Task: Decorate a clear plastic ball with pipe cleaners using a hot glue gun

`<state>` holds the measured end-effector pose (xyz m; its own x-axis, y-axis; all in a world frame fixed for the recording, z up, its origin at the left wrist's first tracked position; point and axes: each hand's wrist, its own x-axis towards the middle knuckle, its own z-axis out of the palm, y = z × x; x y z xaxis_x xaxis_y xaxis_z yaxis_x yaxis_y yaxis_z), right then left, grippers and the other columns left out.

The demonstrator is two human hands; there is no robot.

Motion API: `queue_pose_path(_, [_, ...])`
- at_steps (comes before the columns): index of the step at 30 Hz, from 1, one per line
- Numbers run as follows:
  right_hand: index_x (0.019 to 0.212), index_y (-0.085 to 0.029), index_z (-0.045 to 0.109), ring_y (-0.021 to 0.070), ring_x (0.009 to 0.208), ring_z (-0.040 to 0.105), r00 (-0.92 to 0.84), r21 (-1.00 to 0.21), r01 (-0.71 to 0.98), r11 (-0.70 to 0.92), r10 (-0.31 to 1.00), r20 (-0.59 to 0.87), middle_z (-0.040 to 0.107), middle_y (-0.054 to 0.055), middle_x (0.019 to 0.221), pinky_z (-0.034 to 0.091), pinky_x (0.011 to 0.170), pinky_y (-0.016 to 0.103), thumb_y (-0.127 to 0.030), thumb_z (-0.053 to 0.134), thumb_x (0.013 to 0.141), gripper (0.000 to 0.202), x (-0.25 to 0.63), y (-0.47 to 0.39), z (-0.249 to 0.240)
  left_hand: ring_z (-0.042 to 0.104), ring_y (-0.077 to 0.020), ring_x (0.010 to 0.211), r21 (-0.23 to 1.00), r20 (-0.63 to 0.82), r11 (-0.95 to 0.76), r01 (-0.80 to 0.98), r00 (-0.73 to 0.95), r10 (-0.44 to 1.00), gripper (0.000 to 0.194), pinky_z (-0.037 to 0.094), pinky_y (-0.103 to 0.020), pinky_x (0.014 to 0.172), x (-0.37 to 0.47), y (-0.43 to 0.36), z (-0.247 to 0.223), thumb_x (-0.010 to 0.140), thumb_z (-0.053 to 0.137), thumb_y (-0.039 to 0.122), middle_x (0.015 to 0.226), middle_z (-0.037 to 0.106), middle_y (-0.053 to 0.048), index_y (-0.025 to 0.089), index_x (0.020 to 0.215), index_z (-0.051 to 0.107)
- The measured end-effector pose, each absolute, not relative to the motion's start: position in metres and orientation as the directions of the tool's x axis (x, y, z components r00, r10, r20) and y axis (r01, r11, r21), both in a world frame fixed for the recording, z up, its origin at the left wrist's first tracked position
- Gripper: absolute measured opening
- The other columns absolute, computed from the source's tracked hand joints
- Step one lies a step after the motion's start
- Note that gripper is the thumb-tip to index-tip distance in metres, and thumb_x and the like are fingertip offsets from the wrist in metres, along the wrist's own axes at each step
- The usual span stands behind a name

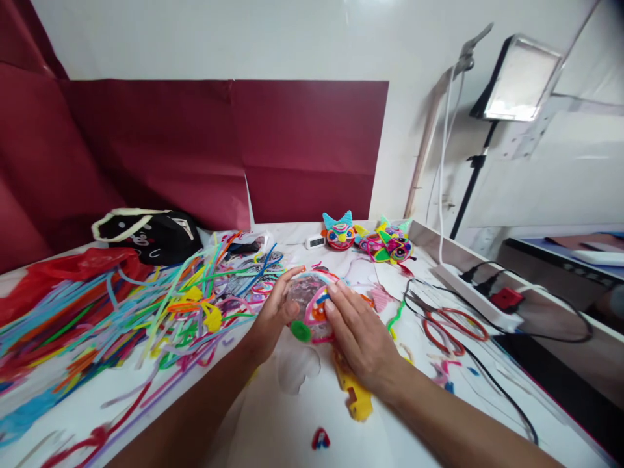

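Observation:
Between my two hands sits a clear, rounded plastic craft piece (305,294), decorated with pink pipe-cleaner outlines, an orange and blue patch and a green disc (301,331) at its lower left. My left hand (275,317) cups its left side, thumb towards the front. Over its right side lies my right hand (358,335), fingers fairly straight and pressed against the decorated face, hiding part of it. A yellow cut-out piece (359,393) lies under my right wrist. Closer to me is a small red, white and blue piece (320,439).
Pipe cleaners (131,305) heap across the left, beside a black bag (160,237). Two finished colourful figures (340,232) and a small white digital display (315,242) stand at the back. Red-handled scissors (451,328), cables and a power strip (480,299) lie to the right.

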<state>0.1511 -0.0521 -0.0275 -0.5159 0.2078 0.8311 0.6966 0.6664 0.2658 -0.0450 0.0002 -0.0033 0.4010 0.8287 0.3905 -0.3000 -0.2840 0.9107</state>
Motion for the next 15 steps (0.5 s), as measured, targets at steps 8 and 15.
queue_pose_path(8, [0.138, 0.002, 0.045, 0.0394, 0.146, 0.027, -0.554, 0.336, 0.71, 0.619, 0.197, 0.809, 0.052, 0.028, 0.142, 0.043, 0.111, 0.058, -0.003, 0.044, 0.095, 0.043, 0.151, -0.054, -0.025, 0.05, -0.0355, 0.129, 0.915, 0.38, -0.393, -0.093, 0.527, 0.76, 0.101, 0.039, -0.043, 0.109, -0.057, 0.0, 0.011, 0.065, 0.081, 0.058, 0.145, 0.049, -0.011, 0.028, 0.149, 0.032])
queue_pose_path(15, [0.139, -0.002, 0.045, 0.0343, 0.149, 0.021, -0.529, 0.308, 0.732, 0.607, 0.223, 0.819, 0.046, 0.023, 0.149, 0.042, 0.113, 0.055, -0.006, 0.042, 0.096, 0.043, 0.151, -0.052, -0.026, 0.052, -0.0358, 0.128, 0.915, 0.314, -0.402, 0.034, 0.568, 0.761, 0.104, 0.046, -0.041, 0.104, -0.048, -0.007, 0.03, 0.056, 0.089, 0.049, 0.142, 0.052, -0.014, 0.024, 0.142, 0.036])
